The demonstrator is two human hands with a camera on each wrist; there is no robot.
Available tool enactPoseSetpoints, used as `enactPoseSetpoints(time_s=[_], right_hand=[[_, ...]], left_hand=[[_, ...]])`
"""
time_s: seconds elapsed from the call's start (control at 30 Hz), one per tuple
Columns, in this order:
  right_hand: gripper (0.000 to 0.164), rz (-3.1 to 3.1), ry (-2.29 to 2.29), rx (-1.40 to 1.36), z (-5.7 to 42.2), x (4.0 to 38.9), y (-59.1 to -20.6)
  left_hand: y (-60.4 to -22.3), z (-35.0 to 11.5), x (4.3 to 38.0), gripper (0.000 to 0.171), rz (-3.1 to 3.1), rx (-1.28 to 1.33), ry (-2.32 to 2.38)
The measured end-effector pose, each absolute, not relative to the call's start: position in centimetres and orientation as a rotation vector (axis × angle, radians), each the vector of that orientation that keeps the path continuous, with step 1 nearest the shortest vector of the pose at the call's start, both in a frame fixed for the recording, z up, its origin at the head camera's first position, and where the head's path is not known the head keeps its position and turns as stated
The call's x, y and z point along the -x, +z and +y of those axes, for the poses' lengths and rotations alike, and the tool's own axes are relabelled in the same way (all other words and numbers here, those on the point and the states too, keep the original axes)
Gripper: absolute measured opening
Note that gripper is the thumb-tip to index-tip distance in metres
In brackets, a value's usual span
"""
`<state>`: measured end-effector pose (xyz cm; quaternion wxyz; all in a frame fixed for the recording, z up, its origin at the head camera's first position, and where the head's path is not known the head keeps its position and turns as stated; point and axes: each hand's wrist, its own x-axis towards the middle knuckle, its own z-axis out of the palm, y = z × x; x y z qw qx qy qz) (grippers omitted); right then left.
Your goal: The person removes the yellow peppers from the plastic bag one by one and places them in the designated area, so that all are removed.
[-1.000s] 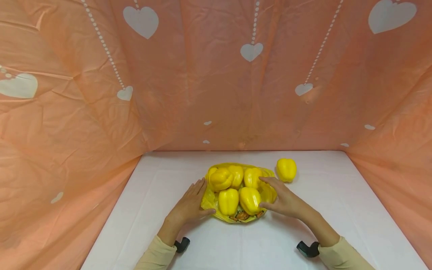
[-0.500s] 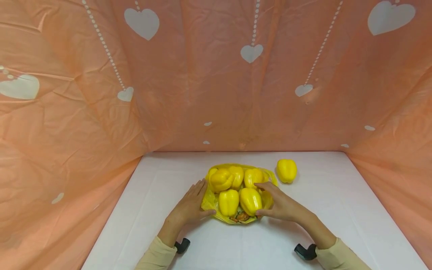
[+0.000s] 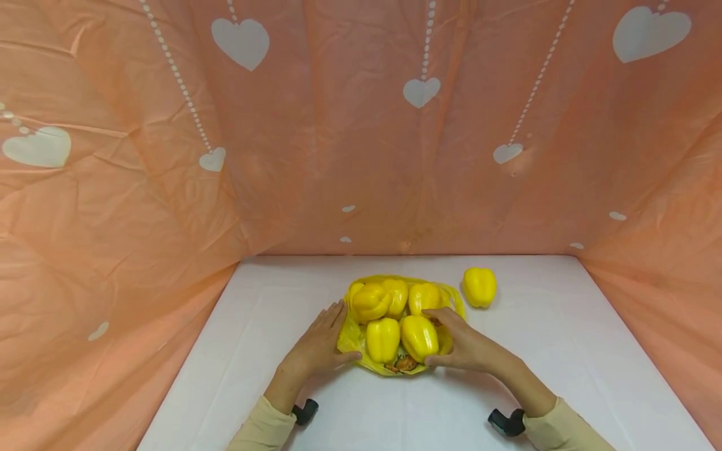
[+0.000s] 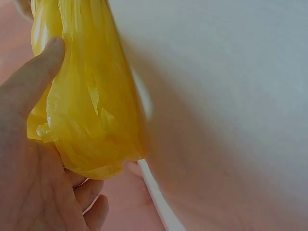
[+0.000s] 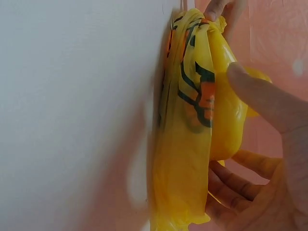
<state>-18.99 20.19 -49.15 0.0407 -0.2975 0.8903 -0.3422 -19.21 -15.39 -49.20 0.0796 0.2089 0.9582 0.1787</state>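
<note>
In the head view, several yellow bell peppers (image 3: 383, 341) sit in a thin yellow plastic bag (image 3: 351, 338), its mouth spread wide on the white table. My left hand (image 3: 316, 344) rests along the bag's left side, fingers extended and thumb near the front rim. The left wrist view shows that thumb against the crinkled plastic, with other fingers partly behind it. At the right, my right hand (image 3: 465, 344) holds the front right bell pepper (image 3: 419, 338) between thumb and fingers. In the right wrist view, the printed side of the bag (image 5: 185, 144) stands beside this pepper.
One more yellow bell pepper (image 3: 479, 287) stands on the white table (image 3: 541, 326), outside the bag to the right. Peach sheeting (image 3: 366, 156) with white hearts rises behind the table and along both sides. Black wrist-worn pieces (image 3: 506, 423) stick out under the sleeves.
My right hand has shifted left and slightly toward me, and its thumb and fingers have come around the front right bell pepper. My left hand stays by the bag.
</note>
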Motion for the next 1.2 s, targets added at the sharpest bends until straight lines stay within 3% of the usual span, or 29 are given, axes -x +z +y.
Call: enactPoseSetpoints(time_s=[1.2], right_hand=[[0.090,2.718,-1.061,0.815,20.00,18.47,-49.07]], left_hand=[[-49.36,-15.40,19.12,0.108,2.883,-0.624,0.510]])
